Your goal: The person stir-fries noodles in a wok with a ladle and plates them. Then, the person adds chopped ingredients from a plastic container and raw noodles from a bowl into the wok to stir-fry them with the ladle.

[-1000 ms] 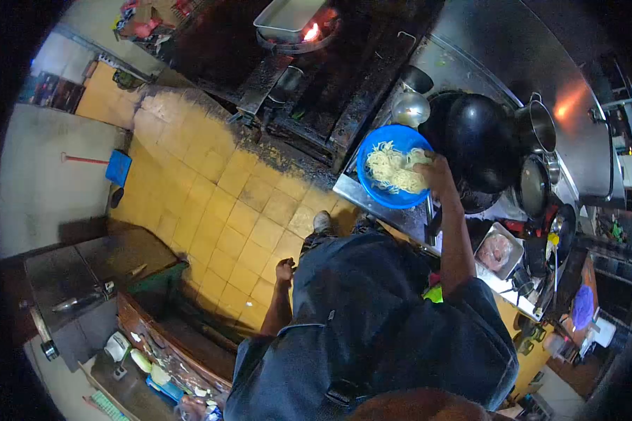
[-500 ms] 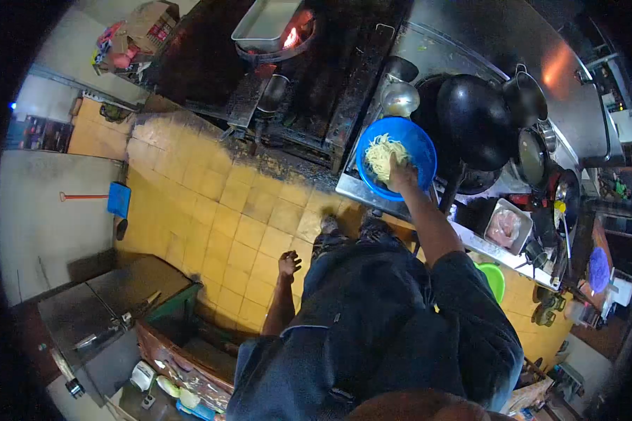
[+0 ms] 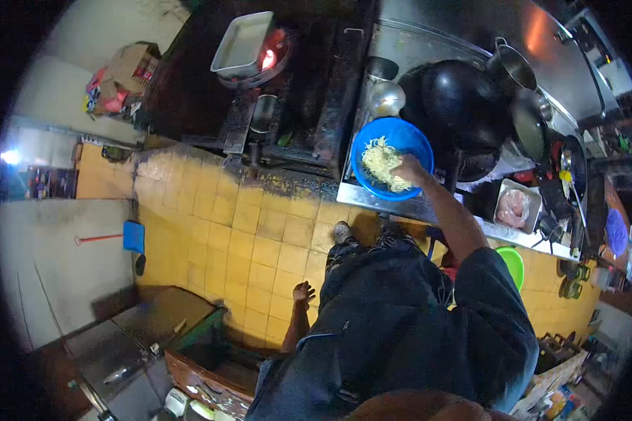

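Observation:
A blue plastic bowl rests on the steel counter by the stove and holds a heap of pale noodles. My right hand reaches into this bowl from the right, its fingers closed at the edge of the noodles; the fingertips are partly hidden. Well away from the counter, my left hand hangs low over the yellow tiled floor, fingers apart and holding nothing.
Behind the bowl sit a steel ladle and a large black wok. To the right is a tray of raw meat. A flame burns under a rectangular pan at the upper left. A green basin stands below the counter.
My right hand has shifted slightly to the right within the bowl, and more of the noodles show. My left hand still hangs free, its fingers more spread. The whole view has turned a little.

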Available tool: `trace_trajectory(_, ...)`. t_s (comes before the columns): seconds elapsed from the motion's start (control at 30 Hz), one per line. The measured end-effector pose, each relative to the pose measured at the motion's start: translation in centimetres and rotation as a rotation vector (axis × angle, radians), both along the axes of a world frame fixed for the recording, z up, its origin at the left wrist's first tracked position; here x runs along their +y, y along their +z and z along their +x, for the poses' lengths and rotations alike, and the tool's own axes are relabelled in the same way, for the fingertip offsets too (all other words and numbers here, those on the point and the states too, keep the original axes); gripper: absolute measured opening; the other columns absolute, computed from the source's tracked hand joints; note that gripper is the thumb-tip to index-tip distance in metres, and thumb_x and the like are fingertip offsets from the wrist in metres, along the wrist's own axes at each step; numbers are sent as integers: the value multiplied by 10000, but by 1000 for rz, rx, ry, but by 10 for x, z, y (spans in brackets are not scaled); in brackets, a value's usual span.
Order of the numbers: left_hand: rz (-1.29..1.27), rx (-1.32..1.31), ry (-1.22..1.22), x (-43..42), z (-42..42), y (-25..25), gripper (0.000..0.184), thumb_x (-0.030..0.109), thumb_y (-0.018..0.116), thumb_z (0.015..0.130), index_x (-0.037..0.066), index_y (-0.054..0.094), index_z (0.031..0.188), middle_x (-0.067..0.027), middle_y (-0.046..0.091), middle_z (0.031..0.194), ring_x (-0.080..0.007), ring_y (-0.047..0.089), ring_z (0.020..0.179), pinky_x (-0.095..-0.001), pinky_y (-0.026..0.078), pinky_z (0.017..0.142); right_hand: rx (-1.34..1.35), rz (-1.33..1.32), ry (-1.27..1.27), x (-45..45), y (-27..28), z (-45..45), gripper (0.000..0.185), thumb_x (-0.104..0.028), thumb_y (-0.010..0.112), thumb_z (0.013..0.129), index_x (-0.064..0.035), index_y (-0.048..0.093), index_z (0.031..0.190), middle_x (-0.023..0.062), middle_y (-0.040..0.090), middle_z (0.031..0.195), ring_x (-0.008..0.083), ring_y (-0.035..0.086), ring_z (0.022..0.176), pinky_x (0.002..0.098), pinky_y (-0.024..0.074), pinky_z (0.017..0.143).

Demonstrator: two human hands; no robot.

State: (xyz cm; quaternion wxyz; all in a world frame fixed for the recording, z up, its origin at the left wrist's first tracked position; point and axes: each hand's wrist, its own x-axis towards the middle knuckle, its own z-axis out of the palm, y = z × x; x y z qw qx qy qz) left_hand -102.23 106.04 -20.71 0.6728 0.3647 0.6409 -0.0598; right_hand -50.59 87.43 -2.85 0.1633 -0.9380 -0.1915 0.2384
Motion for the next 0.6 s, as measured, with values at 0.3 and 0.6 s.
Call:
trace_trajectory(0.3,38,-61,-75,-10,75,3,485,336,616,817,72,453,1190,-131,550,1050,-303,593,871,-429,498,675,751,731,-163,-34,150,7,506,-137,691,669,75,515,1093,161,600,949,203,585,894,304,476,740)
trace_trajectory(0.6,272,-256,-567,-68,187,-34,387,303,550,862,30,500,1131,-159,570,1058,-319,579,939,-431,487,761,633,926,-180,-190,341,64,469,-109,720,667,46,538,1070,108,632,933,179,617,797,306,500,681)
